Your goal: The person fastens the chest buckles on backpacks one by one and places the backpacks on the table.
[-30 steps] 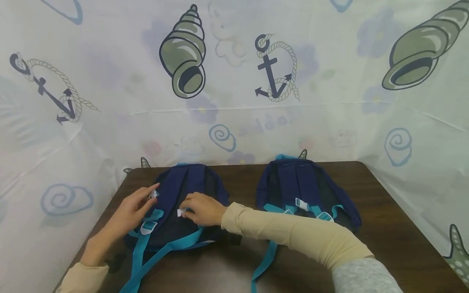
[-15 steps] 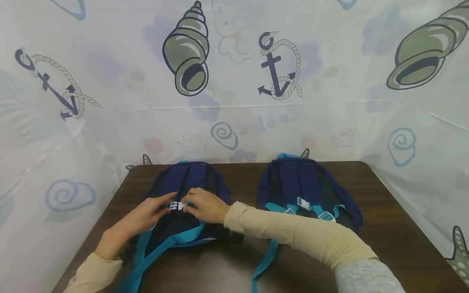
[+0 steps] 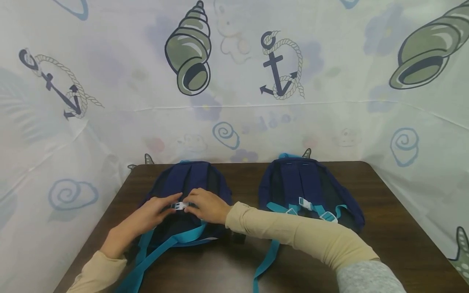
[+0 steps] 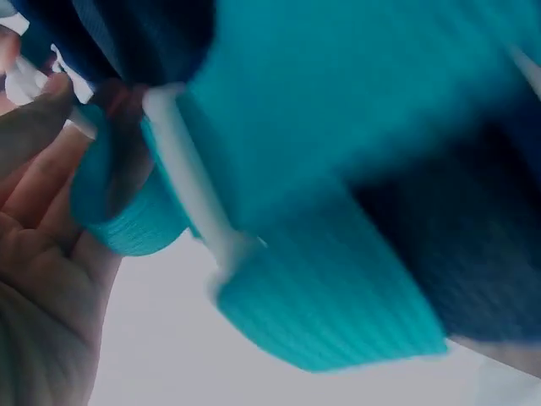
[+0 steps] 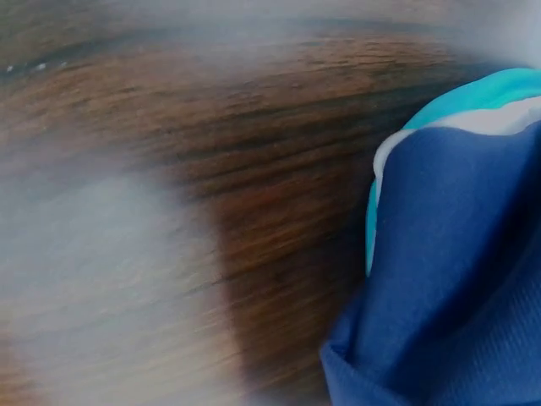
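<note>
A navy backpack (image 3: 170, 179) lies on the left of the table with its straps facing up. Above its middle, my left hand (image 3: 148, 215) pinches one side of a white side-release buckle (image 3: 179, 206), and my right hand (image 3: 209, 207) pinches the other side. The two halves sit together with no visible gap, though whether they are locked cannot be told. In the left wrist view the buckle (image 4: 25, 80) shows at the upper left between fingers. A teal strap (image 4: 127, 224) loops from it, beside a blurred white slider (image 4: 190, 182). The right wrist view shows no hand, only navy fabric (image 5: 456, 237).
A second navy backpack (image 3: 304, 179) lies to the right, with a white buckle (image 3: 305, 203) on its teal straps. Loose teal webbing (image 3: 265, 264) trails towards the front of the brown table (image 3: 234, 268). A printed cloth (image 3: 234, 81) hangs behind and at both sides.
My left hand has moved right, bringing its buckle half from the backpack's left side to the half in my right hand. The halves have come together; the right hand shifted slightly up.
</note>
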Tool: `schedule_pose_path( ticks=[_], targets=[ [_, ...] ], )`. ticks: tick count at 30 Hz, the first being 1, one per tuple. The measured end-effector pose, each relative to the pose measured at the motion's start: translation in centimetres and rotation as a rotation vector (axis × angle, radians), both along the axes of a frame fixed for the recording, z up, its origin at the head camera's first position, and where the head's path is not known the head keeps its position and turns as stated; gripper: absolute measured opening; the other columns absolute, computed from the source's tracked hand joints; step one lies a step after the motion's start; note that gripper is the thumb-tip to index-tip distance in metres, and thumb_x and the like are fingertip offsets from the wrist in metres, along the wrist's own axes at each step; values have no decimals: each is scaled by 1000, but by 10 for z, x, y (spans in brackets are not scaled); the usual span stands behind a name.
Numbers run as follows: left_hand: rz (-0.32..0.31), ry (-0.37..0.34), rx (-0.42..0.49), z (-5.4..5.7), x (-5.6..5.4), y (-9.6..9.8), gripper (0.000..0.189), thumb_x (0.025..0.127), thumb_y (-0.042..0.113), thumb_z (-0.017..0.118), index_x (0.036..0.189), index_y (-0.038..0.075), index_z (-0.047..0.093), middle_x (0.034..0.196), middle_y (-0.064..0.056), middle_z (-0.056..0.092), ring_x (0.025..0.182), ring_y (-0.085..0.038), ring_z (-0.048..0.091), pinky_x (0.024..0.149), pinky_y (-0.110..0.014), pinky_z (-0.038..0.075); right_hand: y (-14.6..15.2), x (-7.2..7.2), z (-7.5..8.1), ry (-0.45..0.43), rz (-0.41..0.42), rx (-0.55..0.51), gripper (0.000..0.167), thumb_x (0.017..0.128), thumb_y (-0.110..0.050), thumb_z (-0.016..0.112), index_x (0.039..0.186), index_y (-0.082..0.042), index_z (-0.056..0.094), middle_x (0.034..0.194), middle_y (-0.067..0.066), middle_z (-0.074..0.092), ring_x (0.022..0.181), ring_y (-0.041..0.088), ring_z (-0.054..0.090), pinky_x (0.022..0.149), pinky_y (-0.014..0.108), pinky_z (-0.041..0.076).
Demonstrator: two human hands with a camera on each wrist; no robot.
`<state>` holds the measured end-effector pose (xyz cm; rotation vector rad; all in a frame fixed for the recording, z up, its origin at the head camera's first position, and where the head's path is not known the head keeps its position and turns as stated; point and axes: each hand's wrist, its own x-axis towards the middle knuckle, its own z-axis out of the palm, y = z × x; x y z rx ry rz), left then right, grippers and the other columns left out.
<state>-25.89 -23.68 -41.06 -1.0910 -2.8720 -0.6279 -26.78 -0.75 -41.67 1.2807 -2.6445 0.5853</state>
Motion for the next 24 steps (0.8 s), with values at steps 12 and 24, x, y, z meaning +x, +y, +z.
schedule_pose_path(
  ticks=[12, 24],
  targets=[
    [28, 51, 43, 12, 7, 0, 51, 93, 1, 66, 141, -6, 51, 119, -19, 70, 87, -14, 66, 72, -27, 53, 5, 0, 3, 15, -9, -20, 28, 98, -26, 64, 121, -11, 72, 108, 0, 68, 89, 5, 59, 77, 9, 46],
    [49, 51, 42, 12, 9, 1, 43, 93, 2, 66, 135, -5, 58, 125, -22, 68, 109, -33, 68, 87, -45, 57, 4, 2, -1, 4, -11, -38, 28, 98, -26, 64, 120, -11, 72, 108, 1, 68, 92, 7, 60, 80, 11, 48]
  ],
)
